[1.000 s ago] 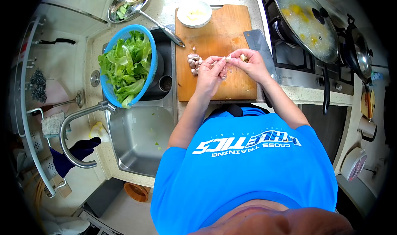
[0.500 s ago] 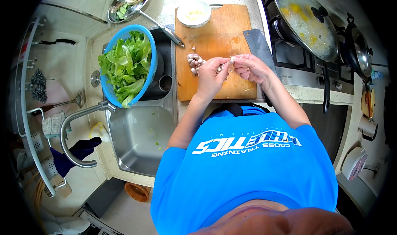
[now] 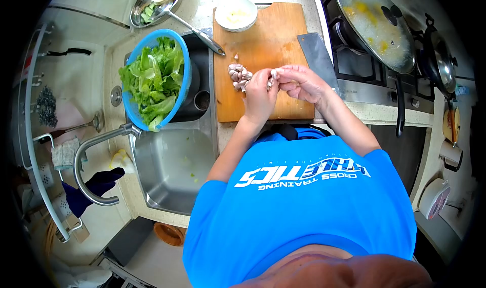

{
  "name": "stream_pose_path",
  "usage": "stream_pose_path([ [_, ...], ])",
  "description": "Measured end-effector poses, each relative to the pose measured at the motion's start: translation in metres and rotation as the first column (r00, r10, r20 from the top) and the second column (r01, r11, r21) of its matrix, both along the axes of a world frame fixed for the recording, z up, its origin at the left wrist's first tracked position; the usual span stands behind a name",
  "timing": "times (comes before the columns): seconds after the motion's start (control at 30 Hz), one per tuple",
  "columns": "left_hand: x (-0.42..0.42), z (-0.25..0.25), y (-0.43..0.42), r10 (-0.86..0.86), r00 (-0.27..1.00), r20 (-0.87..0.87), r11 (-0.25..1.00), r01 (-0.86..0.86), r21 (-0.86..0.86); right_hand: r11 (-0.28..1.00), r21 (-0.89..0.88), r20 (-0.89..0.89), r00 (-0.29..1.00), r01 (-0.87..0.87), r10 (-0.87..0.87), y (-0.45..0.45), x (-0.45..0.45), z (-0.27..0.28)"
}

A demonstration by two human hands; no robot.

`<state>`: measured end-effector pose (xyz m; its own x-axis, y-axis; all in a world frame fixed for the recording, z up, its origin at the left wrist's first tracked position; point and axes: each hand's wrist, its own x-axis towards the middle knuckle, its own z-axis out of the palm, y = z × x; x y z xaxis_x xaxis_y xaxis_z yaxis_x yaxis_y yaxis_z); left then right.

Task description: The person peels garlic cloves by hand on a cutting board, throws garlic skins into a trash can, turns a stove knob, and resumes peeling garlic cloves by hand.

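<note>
Over the wooden cutting board (image 3: pixel 283 34), my left hand (image 3: pixel 260 96) and my right hand (image 3: pixel 304 84) meet fingertip to fingertip. A small pale garlic clove (image 3: pixel 275 73) is pinched between them. Both hands are closed around it, and the fingers partly hide it. A pile of garlic cloves (image 3: pixel 238 75) lies on the board just left of my left hand. At the board's far edge stands a white bowl (image 3: pixel 236 15) with pale pieces inside. A cleaver (image 3: pixel 319 57) lies flat across the board's right edge.
On the left, a blue basket (image 3: pixel 187 80) of leafy greens sits over the sink (image 3: pixel 174 171), near the curved faucet (image 3: pixel 81 161). A metal bowl (image 3: pixel 135 14) with a ladle (image 3: pixel 195 30) is beyond. At right, a lidded pan (image 3: pixel 377 29) covers the stove, its handle (image 3: pixel 400 108) sticking out toward me.
My left hand has turned more upright, and its fingers have moved in against the clove. My right hand has shifted slightly left. The whole view has tilted a little.
</note>
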<state>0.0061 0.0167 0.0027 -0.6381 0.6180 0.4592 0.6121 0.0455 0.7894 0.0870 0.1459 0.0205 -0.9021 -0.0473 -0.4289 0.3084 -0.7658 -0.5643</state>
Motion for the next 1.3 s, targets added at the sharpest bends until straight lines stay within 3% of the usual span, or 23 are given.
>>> stream_pose_path([
  [0.03, -0.001, -0.002, 0.000, 0.004, 1.000, -0.001, 1.000, -0.004, -0.001, 1.000, 0.023, -0.014, 1.000, -0.005, 0.005, 0.002, -0.002, 0.001],
  [0.1, -0.004, -0.005, -0.001, 0.021, 0.927, 0.373, 0.999, -0.010, -0.032, 0.998, 0.059, 0.004, 1.000, 0.007, -0.007, 0.006, -0.002, -0.006],
  [0.13, -0.006, -0.006, -0.002, -0.042, 0.808, 0.587, 0.999, 0.038, 0.019, 0.997, 0.072, 0.009, 1.000, 0.011, -0.012, 0.008, -0.001, -0.007],
  [0.17, -0.008, -0.006, -0.004, -0.041, 0.808, 0.588, 0.999, 0.038, 0.018, 0.996, 0.083, 0.014, 1.000, 0.019, -0.020, 0.008, 0.000, -0.008],
  [0.23, -0.010, -0.007, -0.005, -0.276, 0.504, 0.819, 0.959, 0.088, 0.269, 0.995, 0.099, 0.040, 0.999, 0.014, -0.018, 0.008, 0.000, -0.009],
  [0.4, -0.010, -0.005, -0.004, -0.306, 0.485, 0.819, 0.952, 0.147, 0.269, 0.982, 0.188, 0.097, 0.995, -0.009, -0.009, 0.007, -0.002, -0.010],
  [0.47, -0.008, -0.004, -0.005, -0.318, 0.463, 0.827, 0.948, 0.141, 0.285, 0.897, 0.442, 0.089, 0.995, 0.000, -0.044, 0.005, -0.002, -0.008],
  [0.53, -0.005, -0.004, -0.004, -0.286, 0.645, 0.709, 0.958, 0.191, 0.214, 0.881, 0.473, 0.091, 0.995, 0.002, -0.051, 0.006, -0.002, -0.012],
  [0.57, -0.005, -0.004, -0.004, -0.287, 0.645, 0.709, 0.958, 0.191, 0.214, 0.864, 0.503, 0.092, 0.994, 0.003, -0.057, 0.006, -0.003, -0.013],
  [0.67, -0.009, -0.007, -0.006, -0.240, 0.571, 0.785, 0.971, 0.132, 0.200, 0.827, 0.555, 0.032, 0.991, 0.088, -0.127, 0.000, -0.003, -0.006],
  [0.7, -0.011, -0.009, -0.008, -0.291, 0.499, 0.816, 0.956, 0.119, 0.268, 0.827, 0.556, 0.032, 0.992, 0.087, -0.126, -0.002, -0.005, -0.008],
  [0.77, -0.013, -0.011, -0.008, -0.344, 0.424, 0.838, 0.937, 0.100, 0.334, 0.581, 0.723, -0.326, 0.926, 0.373, -0.189, -0.007, -0.008, -0.014],
  [0.83, -0.012, -0.012, -0.008, -0.432, 0.329, 0.840, 0.899, 0.078, 0.431, 0.518, 0.789, -0.295, 0.943, 0.330, -0.152, -0.006, -0.006, -0.009],
  [0.87, -0.011, -0.012, -0.007, -0.432, 0.328, 0.840, 0.899, 0.079, 0.432, 0.449, 0.847, -0.260, 0.958, 0.285, -0.117, -0.006, -0.006, -0.008],
  [0.97, -0.008, -0.010, -0.006, -0.395, 0.327, 0.859, 0.914, 0.044, 0.403, 0.396, 0.856, -0.291, 0.943, 0.332, -0.160, -0.006, -0.006, -0.012],
  [1.0, -0.008, -0.010, -0.006, -0.423, 0.348, 0.837, 0.900, 0.057, 0.431, 0.396, 0.856, -0.291, 0.943, 0.331, -0.160, -0.005, -0.005, -0.009],
  [1.07, -0.007, -0.010, -0.005, -0.451, 0.369, 0.813, 0.886, 0.071, 0.459, 0.645, 0.747, -0.059, 0.982, 0.161, -0.177, -0.004, -0.003, 0.000],
  [1.17, -0.003, -0.008, -0.005, -0.438, 0.398, 0.806, 0.890, 0.065, 0.452, 0.672, 0.714, -0.075, 0.976, 0.196, -0.205, -0.003, -0.002, -0.004],
  [1.2, -0.002, -0.004, -0.005, -0.386, 0.465, 0.797, 0.914, 0.073, 0.400, 0.672, 0.714, -0.075, 0.976, 0.196, -0.205, -0.004, -0.003, -0.007],
  [1.27, 0.000, -0.002, -0.004, -0.333, 0.530, 0.780, 0.935, 0.078, 0.347, 0.468, 0.823, -0.248, 0.945, 0.322, -0.213, -0.006, -0.005, -0.014],
  [1.3, 0.000, -0.002, -0.003, -0.289, 0.577, 0.764, 0.950, 0.075, 0.303, 0.468, 0.823, -0.249, 0.945, 0.322, -0.213, -0.006, -0.005, -0.014],
])
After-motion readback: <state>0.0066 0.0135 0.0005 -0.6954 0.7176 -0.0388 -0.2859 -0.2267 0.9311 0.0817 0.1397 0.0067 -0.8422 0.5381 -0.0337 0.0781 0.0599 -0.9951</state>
